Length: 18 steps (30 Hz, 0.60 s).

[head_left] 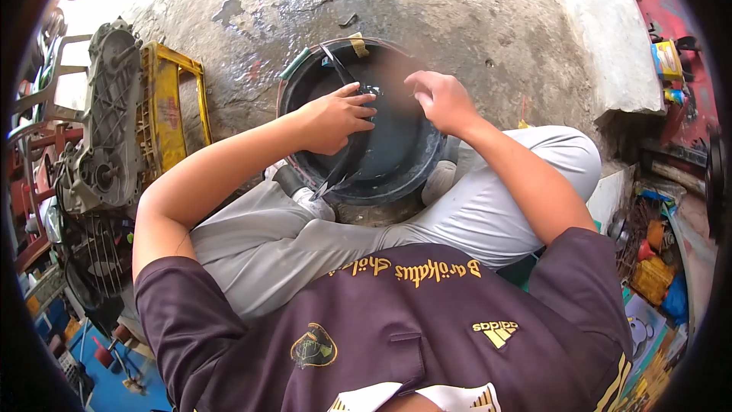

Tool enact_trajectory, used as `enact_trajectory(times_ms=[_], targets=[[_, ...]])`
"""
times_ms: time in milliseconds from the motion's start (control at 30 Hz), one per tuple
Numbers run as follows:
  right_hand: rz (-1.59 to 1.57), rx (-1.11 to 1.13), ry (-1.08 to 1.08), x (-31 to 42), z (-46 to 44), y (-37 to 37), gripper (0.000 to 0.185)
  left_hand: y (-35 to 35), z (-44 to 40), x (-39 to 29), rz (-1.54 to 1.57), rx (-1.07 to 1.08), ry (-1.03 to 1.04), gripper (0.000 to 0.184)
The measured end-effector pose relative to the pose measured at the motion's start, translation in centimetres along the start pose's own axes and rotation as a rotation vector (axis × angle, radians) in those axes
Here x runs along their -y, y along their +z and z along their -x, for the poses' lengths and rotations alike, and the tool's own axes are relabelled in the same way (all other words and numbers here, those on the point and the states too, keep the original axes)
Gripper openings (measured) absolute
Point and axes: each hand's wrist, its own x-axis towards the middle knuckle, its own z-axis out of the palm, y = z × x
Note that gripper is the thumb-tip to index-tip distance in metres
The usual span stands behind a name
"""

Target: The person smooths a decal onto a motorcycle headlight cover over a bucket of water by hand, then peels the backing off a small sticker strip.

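A round black basin (381, 188) stands on the ground in front of my lap, with dark water in it. Across its left part lies a long, dark, pointed part (339, 67), its ends reaching the rim. My left hand (337, 118) rests on the middle of this part, fingers spread over it. Over the basin's right side is my right hand (442, 99), fingers bent and pressed together; whatever they may hold is too small to make out. A yellowish piece (357, 44) sits at the far rim.
A metal engine casing (114, 111) and a yellow crate (164, 107) stand at the left. The concrete floor (488, 23) is wet in patches. On the right are a pale concrete block (610, 38), a yellow box (667, 59) and assorted clutter.
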Motion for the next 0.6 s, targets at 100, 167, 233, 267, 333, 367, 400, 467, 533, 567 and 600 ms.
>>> enact_trajectory(times_ms=[100, 167, 233, 267, 333, 367, 400, 467, 533, 567, 600], targets=[[0.008, 0.019, 0.012, -0.1, 0.0, 0.0, 0.027, 0.2, -0.6, 0.1, -0.008, 0.032, -0.002, 0.063], [0.011, 0.021, 0.003, -0.2, 0.1, 0.1, 0.026, 0.3, -0.5, 0.3, -0.001, 0.0, 0.009, 0.058], [0.055, 0.055, 0.001, -0.5, 0.3, 0.1, 0.026, -0.3, -0.2, 0.6, 0.021, -0.043, -0.007, 0.053], [0.055, 0.057, 0.003, -1.1, 0.3, 0.2, 0.026, -0.8, 0.0, 0.7, 0.045, -0.087, -0.026, 0.049], [0.094, 0.063, -0.044, -2.4, 0.3, 0.9, 0.026, -1.9, 0.8, 1.0, 0.027, -0.227, -0.103, 0.039], [0.089, 0.072, -0.042, -2.4, 0.4, 1.3, 0.026, -2.5, 1.4, 1.2, -0.027, -0.259, -0.147, 0.04], [0.183, 0.08, -0.046, -2.5, 0.4, 1.7, 0.024, -3.1, 1.8, 1.3, -0.081, -0.292, -0.192, 0.042], [0.271, 0.096, -0.047, -2.3, 0.1, 3.0, 0.022, -3.0, 2.7, 2.1, -0.167, -0.319, -0.251, 0.044], [0.378, 0.245, 0.023, -1.9, -1.4, 5.1, 0.019, -2.7, 3.2, 2.3, -0.23, -0.28, -0.297, 0.048], [0.546, 0.338, 0.04, -2.4, -2.2, 6.5, 0.021, -2.5, 3.4, 2.4, -0.25, -0.272, -0.288, 0.051], [0.54, 0.339, 0.033, -2.8, -2.7, 7.9, 0.021, -2.4, 3.7, 2.5, -0.272, -0.263, -0.281, 0.055]])
